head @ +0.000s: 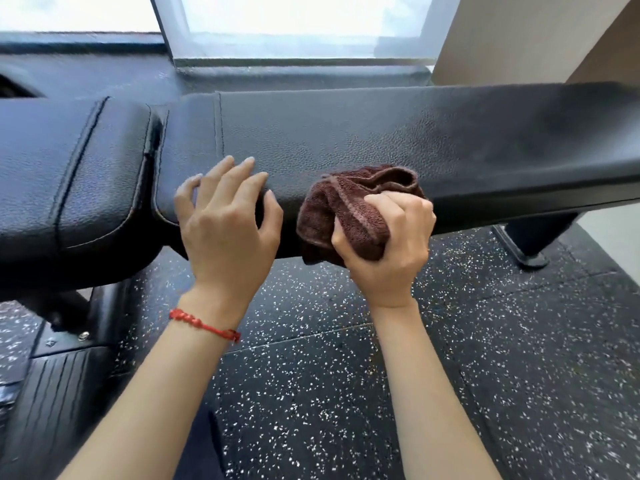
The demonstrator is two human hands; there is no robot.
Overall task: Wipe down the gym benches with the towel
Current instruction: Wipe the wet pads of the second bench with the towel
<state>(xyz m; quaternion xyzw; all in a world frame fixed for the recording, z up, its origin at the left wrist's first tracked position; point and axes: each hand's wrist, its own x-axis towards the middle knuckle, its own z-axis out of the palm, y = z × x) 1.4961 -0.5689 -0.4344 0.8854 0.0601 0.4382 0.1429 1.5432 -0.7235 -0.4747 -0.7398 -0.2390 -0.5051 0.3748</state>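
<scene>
Right hand (pixel 384 244) grips bunched towel (pixel 349 213) against bench (pixel 381 133) edge; left hand (pixel 225 216) rests spread beside it.

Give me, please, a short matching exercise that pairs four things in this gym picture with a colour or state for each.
Things:
1. towel
2. bracelet
3. left hand
4. floor

Colour or state:
A. black with white speckles
B. red, around the left wrist
C. brown, bunched in the right hand
D. resting on the near edge of the bench pad, holding nothing

Pairs: 1-C, 2-B, 3-D, 4-A
</scene>
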